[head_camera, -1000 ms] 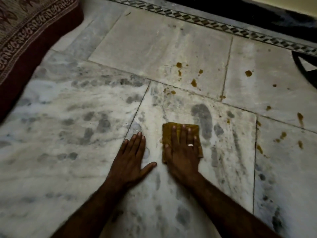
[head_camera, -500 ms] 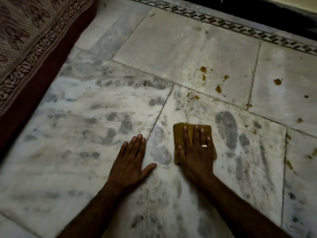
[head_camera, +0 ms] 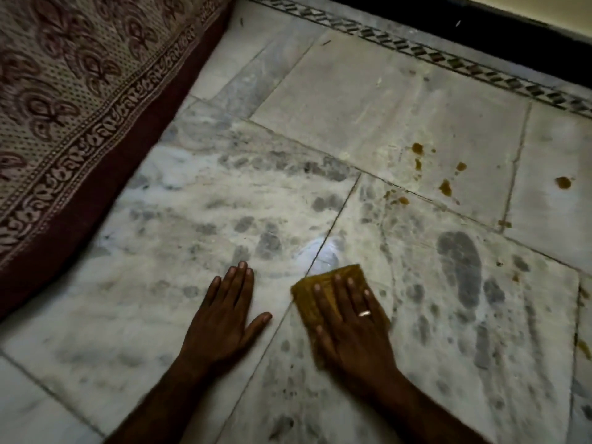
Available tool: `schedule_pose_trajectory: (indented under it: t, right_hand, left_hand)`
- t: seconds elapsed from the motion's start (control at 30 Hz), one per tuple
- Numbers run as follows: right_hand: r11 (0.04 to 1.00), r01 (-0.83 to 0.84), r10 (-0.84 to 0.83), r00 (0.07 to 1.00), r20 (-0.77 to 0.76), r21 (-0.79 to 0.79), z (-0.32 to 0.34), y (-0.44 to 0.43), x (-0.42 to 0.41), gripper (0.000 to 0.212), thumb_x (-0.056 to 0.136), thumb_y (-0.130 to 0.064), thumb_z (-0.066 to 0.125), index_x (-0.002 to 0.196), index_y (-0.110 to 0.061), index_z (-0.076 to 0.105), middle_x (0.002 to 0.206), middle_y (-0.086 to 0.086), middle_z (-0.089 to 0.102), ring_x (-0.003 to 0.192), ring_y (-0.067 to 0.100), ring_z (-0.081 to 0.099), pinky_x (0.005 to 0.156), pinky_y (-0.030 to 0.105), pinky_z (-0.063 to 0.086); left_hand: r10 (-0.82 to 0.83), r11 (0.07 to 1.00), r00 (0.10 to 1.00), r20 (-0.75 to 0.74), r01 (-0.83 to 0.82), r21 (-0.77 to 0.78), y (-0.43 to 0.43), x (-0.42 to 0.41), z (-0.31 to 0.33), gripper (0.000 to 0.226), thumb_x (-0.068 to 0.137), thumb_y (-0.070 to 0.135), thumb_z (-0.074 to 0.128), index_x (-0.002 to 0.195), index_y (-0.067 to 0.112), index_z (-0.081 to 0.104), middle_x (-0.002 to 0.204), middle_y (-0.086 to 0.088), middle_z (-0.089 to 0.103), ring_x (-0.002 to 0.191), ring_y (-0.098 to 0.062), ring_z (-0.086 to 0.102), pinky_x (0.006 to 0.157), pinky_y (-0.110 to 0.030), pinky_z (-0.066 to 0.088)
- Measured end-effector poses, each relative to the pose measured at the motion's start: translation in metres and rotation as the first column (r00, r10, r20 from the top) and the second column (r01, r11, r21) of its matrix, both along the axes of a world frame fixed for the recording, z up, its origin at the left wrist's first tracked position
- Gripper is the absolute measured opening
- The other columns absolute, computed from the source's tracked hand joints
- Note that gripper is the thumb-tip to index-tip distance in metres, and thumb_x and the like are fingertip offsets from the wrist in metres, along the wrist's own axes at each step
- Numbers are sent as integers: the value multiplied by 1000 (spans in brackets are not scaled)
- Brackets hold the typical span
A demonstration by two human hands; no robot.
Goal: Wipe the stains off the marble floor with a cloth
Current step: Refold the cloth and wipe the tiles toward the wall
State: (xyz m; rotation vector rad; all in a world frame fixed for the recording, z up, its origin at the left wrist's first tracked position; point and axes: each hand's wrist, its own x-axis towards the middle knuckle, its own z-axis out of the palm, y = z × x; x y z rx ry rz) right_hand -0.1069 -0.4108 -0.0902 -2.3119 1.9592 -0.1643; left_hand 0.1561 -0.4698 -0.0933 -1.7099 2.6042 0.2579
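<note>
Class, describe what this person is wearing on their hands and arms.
No sleeves, gloves or watch are in view. The right hand wears one plain, pale metal ring on a finger. The left hand wears nothing at all.

floor: veined marble slabs (head_camera: 384,100) | left: patterned maroon-edged fabric (head_camera: 70,91) | far: mosaic border (head_camera: 448,59), black skirting (head_camera: 416,11) (dim light)

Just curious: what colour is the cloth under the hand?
The cloth is mustard yellow, clearest in the head view.
</note>
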Motion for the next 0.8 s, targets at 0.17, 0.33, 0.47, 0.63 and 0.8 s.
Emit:
schedule_pose_trajectory:
  t: [0.17, 0.33, 0.47, 0.63, 0.8]
  right_hand:
    - [994, 108, -109, 993, 43, 26, -1, -88, 48, 65, 103, -45, 34, 163, -24, 23, 169, 14, 20, 157, 33, 16, 124, 50, 9]
    - [989, -134, 137, 989, 58, -56, -4, -85, 113, 61, 99, -41, 44, 156, -19, 43, 160, 20, 39, 150, 39, 33, 120, 55, 24]
    - [957, -285, 288, 957, 48, -56, 2, -33, 92, 58, 105, -45, 38, 159, -25, 36, 165, 12, 34, 155, 30, 26, 122, 53, 28]
    - [956, -291, 291, 957, -1, -45, 6, -5, 28, 60, 102, -46, 38, 160, -31, 32, 167, 9, 29, 155, 28, 27, 123, 50, 24]
    - [999, -41, 42, 999, 11, -31, -4, -75, 49, 63, 103, -47, 33, 161, -24, 29, 167, 15, 26, 155, 36, 22, 123, 53, 17]
  left_hand:
    - [44, 999, 999, -11, -44, 20, 7, 24, 7, 84, 102, 67, 17, 159, 5, 23, 167, -12, 16, 154, -25, 17, 125, -36, 4]
    - [41, 998, 998, -55, -44, -42, 9, 31, 10, 86, 101, 67, 25, 154, -1, 31, 164, -18, 24, 152, -30, 24, 124, -42, 14]
    - [-27, 999, 996, -86, 23, -46, 29, 46, 2, 89, 99, 67, 35, 156, 0, 25, 167, -16, 17, 154, -29, 22, 123, -43, 19]
    - [73, 997, 993, -90, -74, -6, 38, 46, -1, 87, 100, 68, 27, 160, 6, 14, 170, -11, 8, 156, -24, 11, 124, -38, 11]
    - [121, 992, 989, -90, -123, -20, 27, 27, 1, 84, 102, 66, 19, 159, 4, 21, 168, -15, 16, 154, -26, 16, 125, -36, 6]
